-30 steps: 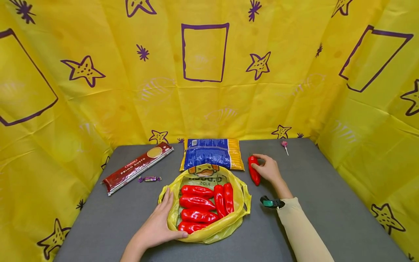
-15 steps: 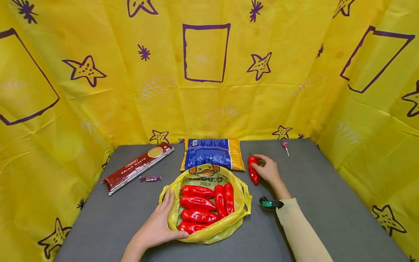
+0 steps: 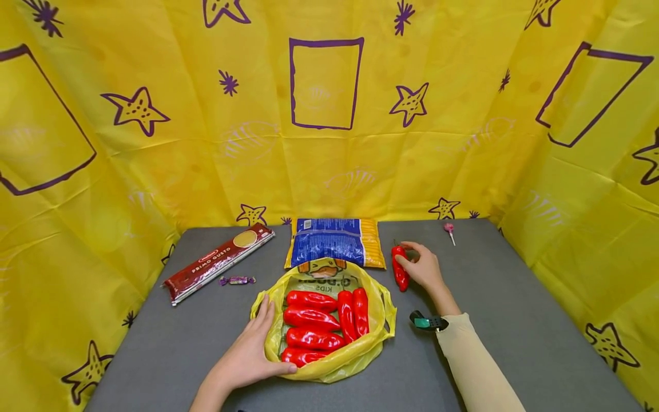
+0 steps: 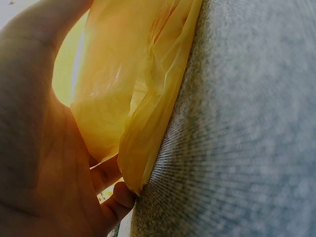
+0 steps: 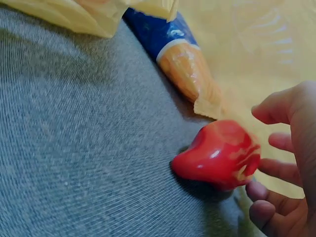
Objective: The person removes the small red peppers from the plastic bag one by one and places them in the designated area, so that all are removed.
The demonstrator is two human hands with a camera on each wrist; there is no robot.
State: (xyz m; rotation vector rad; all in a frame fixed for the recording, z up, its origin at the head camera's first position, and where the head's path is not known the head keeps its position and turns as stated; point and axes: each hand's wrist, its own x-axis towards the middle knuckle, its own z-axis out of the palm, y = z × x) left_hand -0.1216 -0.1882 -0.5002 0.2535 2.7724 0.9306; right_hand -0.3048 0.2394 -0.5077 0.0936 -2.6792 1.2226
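yellow cloth (image 3: 329, 160) around a grey table (image 3: 185, 337)

on my feed i see a yellow plastic bag (image 3: 334, 372), mouth up, near the table's middle. behind it lies a blue-and-yellow packet (image 3: 329, 243), and to its left a long red packet (image 3: 218, 263) lies slantwise. the left hand (image 3: 252, 355) is spread wide, resting against the bag's left side. to the bag's right, the right hand (image 3: 424, 268) arches over a red pepper (image 3: 400, 279) on the table, thumb and fingers wide apart; i can't tell whether the fingertips touch it. six more peppers (image 3: 311, 318) lie in the bag. a purple wrapped sweet (image 3: 237, 280) lies near the red packet, a pink lollipop (image 3: 449, 228) far right.
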